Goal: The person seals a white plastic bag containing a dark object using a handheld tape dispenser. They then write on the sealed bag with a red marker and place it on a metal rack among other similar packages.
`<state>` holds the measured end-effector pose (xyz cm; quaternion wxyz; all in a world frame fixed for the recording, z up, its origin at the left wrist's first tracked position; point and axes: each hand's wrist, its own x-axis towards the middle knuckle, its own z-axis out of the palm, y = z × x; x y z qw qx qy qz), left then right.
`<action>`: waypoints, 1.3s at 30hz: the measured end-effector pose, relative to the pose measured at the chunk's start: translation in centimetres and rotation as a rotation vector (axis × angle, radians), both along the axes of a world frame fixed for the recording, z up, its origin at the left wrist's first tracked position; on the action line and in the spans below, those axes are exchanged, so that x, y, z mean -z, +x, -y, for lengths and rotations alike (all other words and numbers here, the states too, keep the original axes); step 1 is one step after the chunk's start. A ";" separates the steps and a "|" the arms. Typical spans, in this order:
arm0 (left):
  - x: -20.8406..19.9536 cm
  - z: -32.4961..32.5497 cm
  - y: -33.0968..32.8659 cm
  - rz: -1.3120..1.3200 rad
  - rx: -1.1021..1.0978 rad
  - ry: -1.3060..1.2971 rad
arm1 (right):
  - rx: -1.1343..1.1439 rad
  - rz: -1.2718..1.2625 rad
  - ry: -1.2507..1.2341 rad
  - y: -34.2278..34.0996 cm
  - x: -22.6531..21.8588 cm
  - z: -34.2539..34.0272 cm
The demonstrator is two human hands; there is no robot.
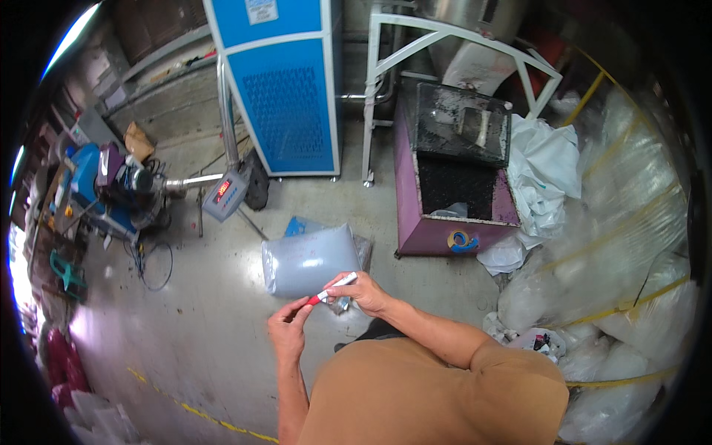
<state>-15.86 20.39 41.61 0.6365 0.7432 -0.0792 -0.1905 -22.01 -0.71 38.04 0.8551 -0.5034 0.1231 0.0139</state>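
Observation:
Between my two hands is a marker with a white body (344, 280) and a red end (315, 300). My right hand (368, 294) is closed around the white body. With thumb and fingers, my left hand (288, 328) pinches the red end; whether that end is a cap coming loose I cannot tell. Just beyond my hands a full, pale grey plastic sack (311, 259) lies on its side on a low platform scale, of which a blue corner (297, 225) shows. Its display box (225, 195), with lit red digits, stands on a post at the far left of the sack.
A tall blue cabinet machine (285, 111) stands behind the sack. To the right is a purple bin (415, 222) with a dark lid, rolls of tape (461, 240) on its front. Clear plastic bags (615, 245) pile up at right. A blue machine (89, 178) and cables occupy the left.

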 end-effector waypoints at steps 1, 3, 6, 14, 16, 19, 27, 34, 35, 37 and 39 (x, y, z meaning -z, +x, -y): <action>0.1 1.4 -0.3 0.009 0.024 -0.011 | 0.029 0.006 -0.010 -0.6 0.1 1.0; 1.7 4.2 -0.3 0.038 0.119 -0.067 | 0.089 0.024 -0.037 -1.6 0.7 3.4; 2.4 10.2 -1.7 -0.007 0.271 -0.096 | 0.186 0.051 -0.108 -4.8 1.6 7.8; 2.4 25.6 -5.7 -0.025 0.400 -0.023 | 0.480 0.023 -0.131 -16.1 2.0 24.8; 3.6 28.7 -6.2 -0.128 0.377 -0.100 | 0.582 -0.080 -0.248 -20.2 5.0 30.1; 6.0 33.7 -6.8 -0.221 0.422 -0.164 | 0.762 -0.416 -0.500 -27.9 9.4 36.5; 8.9 38.6 -1.7 -0.426 0.361 -0.254 | 0.521 -0.943 -1.104 -37.6 27.3 38.6; 13.7 52.8 4.8 -0.593 0.475 -0.234 | 0.105 -1.140 -1.277 -51.6 43.4 36.0; 13.6 55.0 6.1 -0.609 0.483 -0.197 | 0.077 -1.111 -1.444 -51.9 43.9 34.9; 15.4 57.1 11.0 -0.592 0.465 -0.161 | 0.211 -1.210 -0.780 -47.4 41.3 34.4; 17.7 61.8 14.4 -0.589 0.497 -0.175 | 0.355 -1.232 -0.588 -46.1 37.9 33.9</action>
